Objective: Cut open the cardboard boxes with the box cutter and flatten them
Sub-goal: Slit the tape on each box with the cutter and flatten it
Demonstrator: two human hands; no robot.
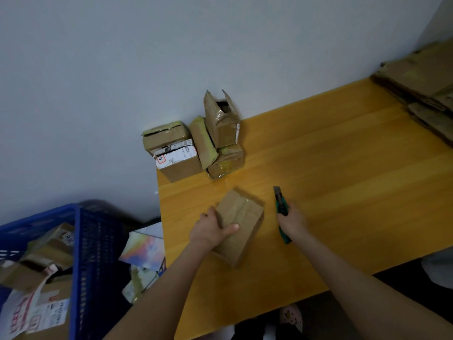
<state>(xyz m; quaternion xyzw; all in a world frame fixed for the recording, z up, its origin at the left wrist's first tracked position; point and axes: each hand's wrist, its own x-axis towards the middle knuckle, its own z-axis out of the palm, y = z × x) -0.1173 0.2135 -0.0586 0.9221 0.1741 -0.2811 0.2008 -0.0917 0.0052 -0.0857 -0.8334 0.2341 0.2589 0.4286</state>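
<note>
Now, in the head view, the left hand (210, 229) closes its grip round a taped box (245, 217) on the desk (343, 168); the right hand (293, 222) grips the box cutter (281, 204), blade out, just beside it. The blade is best run shallow along the top tape seam, away from the thumb. The box's underside is hidden.

Wooden table (343, 168) (cardboard boxes (196, 146) atop)

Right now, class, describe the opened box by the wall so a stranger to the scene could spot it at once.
Find the yellow wooden table; at its far left corner a cluster of cardboard boxes sits against the wall. The opened box stands highest, perched on a taped box, and alone shows a dark opening between upright flaps.
</note>
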